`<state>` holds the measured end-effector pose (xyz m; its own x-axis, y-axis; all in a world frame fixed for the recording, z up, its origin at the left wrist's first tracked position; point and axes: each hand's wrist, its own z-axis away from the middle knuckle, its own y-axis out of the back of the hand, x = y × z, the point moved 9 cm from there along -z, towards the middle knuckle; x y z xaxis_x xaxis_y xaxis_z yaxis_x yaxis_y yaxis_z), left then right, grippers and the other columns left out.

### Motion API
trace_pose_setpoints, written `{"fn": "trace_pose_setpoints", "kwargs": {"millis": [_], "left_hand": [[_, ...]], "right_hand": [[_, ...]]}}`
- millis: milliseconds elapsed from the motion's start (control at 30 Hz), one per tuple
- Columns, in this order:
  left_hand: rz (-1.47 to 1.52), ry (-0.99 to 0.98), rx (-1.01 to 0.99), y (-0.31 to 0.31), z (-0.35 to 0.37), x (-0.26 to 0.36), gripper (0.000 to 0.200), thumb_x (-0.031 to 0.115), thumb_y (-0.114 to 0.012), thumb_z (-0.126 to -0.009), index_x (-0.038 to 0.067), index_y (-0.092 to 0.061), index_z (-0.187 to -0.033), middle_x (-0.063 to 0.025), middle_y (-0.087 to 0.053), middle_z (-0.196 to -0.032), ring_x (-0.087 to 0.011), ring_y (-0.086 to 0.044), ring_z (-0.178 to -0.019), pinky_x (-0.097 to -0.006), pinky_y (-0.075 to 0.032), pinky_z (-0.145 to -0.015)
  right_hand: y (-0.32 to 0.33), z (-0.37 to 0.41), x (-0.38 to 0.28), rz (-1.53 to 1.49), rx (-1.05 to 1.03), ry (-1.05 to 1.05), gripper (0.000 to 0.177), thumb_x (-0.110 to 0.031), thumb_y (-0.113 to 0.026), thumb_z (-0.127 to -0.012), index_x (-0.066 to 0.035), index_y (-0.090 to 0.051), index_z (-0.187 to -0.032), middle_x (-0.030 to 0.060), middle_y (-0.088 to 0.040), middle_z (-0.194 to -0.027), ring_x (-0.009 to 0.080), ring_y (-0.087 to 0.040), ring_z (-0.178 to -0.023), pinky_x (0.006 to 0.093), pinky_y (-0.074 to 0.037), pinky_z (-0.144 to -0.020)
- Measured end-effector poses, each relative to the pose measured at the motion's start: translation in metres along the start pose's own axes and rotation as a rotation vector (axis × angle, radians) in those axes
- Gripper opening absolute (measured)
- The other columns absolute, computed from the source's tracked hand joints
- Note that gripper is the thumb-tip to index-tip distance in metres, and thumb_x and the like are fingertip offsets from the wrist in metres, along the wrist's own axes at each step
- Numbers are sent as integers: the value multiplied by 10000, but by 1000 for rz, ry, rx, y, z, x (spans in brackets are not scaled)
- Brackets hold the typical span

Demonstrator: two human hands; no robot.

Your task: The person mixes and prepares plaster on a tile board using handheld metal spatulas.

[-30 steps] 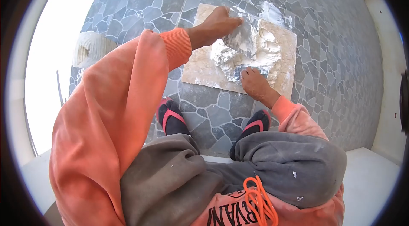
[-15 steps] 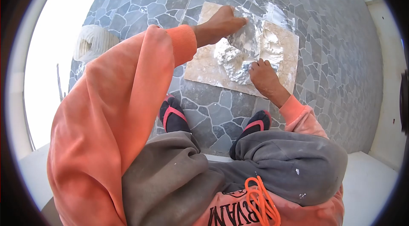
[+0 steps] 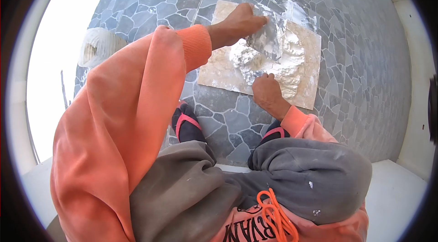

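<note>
My left hand [image 3: 242, 23] is closed on a wide, plaster-smeared metal trowel [image 3: 266, 41], its blade reaching down into the white paste. Closer to my body, my right hand [image 3: 268, 93] grips a small putty knife [image 3: 258, 73], mostly hidden by the fingers and at the near edge of the paste. The wet white plaster [image 3: 293, 74] lies in lumps and ridges on both sides of the trowel. Under it is a beige, marble-patterned slab [image 3: 218, 74], flat on the floor.
Grey stone-patterned tiles [image 3: 228, 125] surround the slab, with a white smear [image 3: 299, 13] beyond its far edge. A whitish roll-like object [image 3: 102, 46] stands at the left. My feet in pink-strapped sandals [image 3: 187, 123] are just below the slab. A pale wall [image 3: 413, 86] rises on the right.
My right hand has moved left and a little toward my body with the putty knife, uncovering ridged plaster on the right. My left hand and the trowel have barely shifted.
</note>
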<state>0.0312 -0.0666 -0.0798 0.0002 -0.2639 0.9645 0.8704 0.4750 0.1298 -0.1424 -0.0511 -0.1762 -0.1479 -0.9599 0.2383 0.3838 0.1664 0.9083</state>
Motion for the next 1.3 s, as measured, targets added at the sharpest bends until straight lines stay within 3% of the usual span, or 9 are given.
{"fn": "trace_pose_setpoints", "kwargs": {"millis": [267,367,467,567,800,1000,1067,1167,1300], "left_hand": [[-33,-31,7,1,3,9,751,211,-632,-911,-247,-254,-1371,-335,-605,-1086,-267,-692,-877,-297,-559,-748],[2,-62,1,1,4,12,695,218,-639,-910,-239,-332,-1335,-280,-643,-1026,-232,-688,-869,-287,-559,-737],[41,-44,-41,3,6,6,650,218,-640,-910,-234,-383,-1300,-249,-658,-991,-209,-687,-849,-282,-560,-716],[31,-75,19,1,1,7,607,210,-636,-912,-227,-415,-1272,-233,-665,-969,-201,-689,-826,-277,-560,-694],[21,-49,12,3,5,7,482,196,-631,-915,-193,-510,-1173,-208,-675,-930,-195,-688,-805,-278,-556,-677],[37,-32,22,-1,-8,-4,430,193,-648,-904,-169,-546,-1113,-184,-676,-920,-179,-677,-781,-290,-547,-661],[31,-42,11,2,-5,-1,440,197,-651,-903,-170,-544,-1119,-188,-676,-926,-181,-678,-783,-290,-547,-664],[45,-50,8,4,6,2,462,202,-653,-904,-178,-534,-1136,-198,-675,-939,-187,-678,-789,-288,-547,-671],[-27,-37,113,10,5,3,501,209,-656,-902,-186,-513,-1178,-209,-673,-961,-192,-679,-812,-286,-544,-681]], "right_hand": [[7,-34,-21,-181,-20,28,231,-212,-688,-734,-39,-740,-878,145,-707,-860,265,-644,-887,385,-502,-806],[11,-28,20,-410,-23,-161,250,-210,-685,-729,-8,-730,-867,164,-702,-859,270,-646,-893,402,-534,-788],[21,-12,27,-309,86,-230,248,-167,-633,-736,29,-707,-868,190,-680,-826,315,-646,-879,416,-546,-786],[1,-26,-14,-202,-36,23,267,-172,-618,-742,42,-698,-882,188,-669,-804,336,-643,-869,415,-543,-786],[32,-4,44,-408,211,-8,149,-120,-599,-747,-9,-656,-830,151,-647,-884,311,-614,-880,407,-518,-770],[18,20,-12,11,403,377,114,-147,-580,-795,-64,-655,-816,84,-561,-853,245,-530,-892,360,-448,-715],[-11,12,-10,71,333,383,110,-146,-575,-799,-71,-655,-803,80,-567,-853,236,-534,-902,356,-436,-732],[28,17,7,51,279,377,115,-134,-570,-801,-53,-652,-799,80,-569,-861,232,-530,-903,355,-433,-739],[63,28,7,79,493,348,119,-124,-566,-796,-43,-654,-797,84,-567,-875,233,-527,-905,363,-431,-739]]}}
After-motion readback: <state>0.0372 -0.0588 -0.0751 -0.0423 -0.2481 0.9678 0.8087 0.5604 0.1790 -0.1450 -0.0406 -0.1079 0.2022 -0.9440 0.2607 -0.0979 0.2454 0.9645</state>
